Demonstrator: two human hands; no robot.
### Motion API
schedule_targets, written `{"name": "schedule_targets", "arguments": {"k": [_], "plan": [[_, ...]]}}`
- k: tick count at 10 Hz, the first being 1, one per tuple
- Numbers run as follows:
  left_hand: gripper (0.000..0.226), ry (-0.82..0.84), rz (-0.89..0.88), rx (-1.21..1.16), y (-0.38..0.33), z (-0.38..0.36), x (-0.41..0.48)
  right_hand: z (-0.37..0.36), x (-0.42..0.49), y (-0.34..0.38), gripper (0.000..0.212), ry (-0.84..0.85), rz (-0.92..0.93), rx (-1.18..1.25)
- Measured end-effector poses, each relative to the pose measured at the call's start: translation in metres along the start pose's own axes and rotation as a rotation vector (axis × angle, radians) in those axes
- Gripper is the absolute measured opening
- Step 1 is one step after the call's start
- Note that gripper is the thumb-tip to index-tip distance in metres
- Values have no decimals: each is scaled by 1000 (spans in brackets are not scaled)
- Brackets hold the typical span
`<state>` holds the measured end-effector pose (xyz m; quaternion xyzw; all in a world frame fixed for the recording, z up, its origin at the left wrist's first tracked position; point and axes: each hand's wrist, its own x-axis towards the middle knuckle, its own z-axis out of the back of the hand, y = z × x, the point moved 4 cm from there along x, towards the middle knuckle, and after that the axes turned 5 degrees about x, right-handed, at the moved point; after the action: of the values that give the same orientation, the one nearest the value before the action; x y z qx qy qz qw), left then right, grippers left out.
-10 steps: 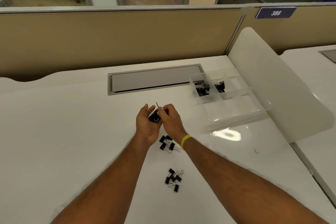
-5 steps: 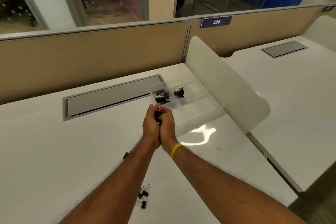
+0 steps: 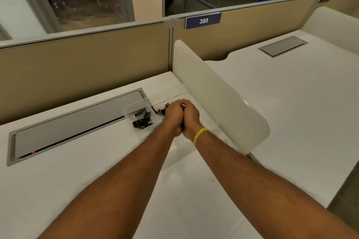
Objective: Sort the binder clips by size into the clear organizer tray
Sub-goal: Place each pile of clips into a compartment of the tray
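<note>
**Head view: clasped hands reach the tray**

Far left, the grey rectangular cable hatch (image 3: 73, 122) lies flush in the white desk (image 3: 58, 190). Next comes the clear plastic organizer tray (image 3: 136, 105), with large black binder clips (image 3: 142, 119) in its leftmost compartment and smaller black wire-handled clips (image 3: 160, 107) alongside. Now the move: left hand (image 3: 173, 117) and right hand (image 3: 191, 116), a second ago short of the tray, have travelled out above it at frame centre. They are clasped together round a handful of black clips (image 3: 182, 108), only a dark sliver showing. A drop looks imminent, though into which compartment is unclear. The white curved divider panel (image 3: 223, 103) stands to the right.
</note>
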<state>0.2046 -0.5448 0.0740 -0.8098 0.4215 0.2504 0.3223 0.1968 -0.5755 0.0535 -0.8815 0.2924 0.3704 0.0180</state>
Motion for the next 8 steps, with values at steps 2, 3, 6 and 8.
{"name": "schedule_targets", "arguments": {"k": [2,3,6,8], "plan": [[33,77,-204,574,-30,-49,34,-49,30,40,32,116,175,-779],[42,108,-136,653,-33,-57,43,-59,35,50,36,114,185,-877],[65,60,-178,907,-51,-61,54,-60,50,70,61,105,235,-1066],[68,28,-362,1183,-68,-38,40,-46,41,79,56,120,336,-1194]]}}
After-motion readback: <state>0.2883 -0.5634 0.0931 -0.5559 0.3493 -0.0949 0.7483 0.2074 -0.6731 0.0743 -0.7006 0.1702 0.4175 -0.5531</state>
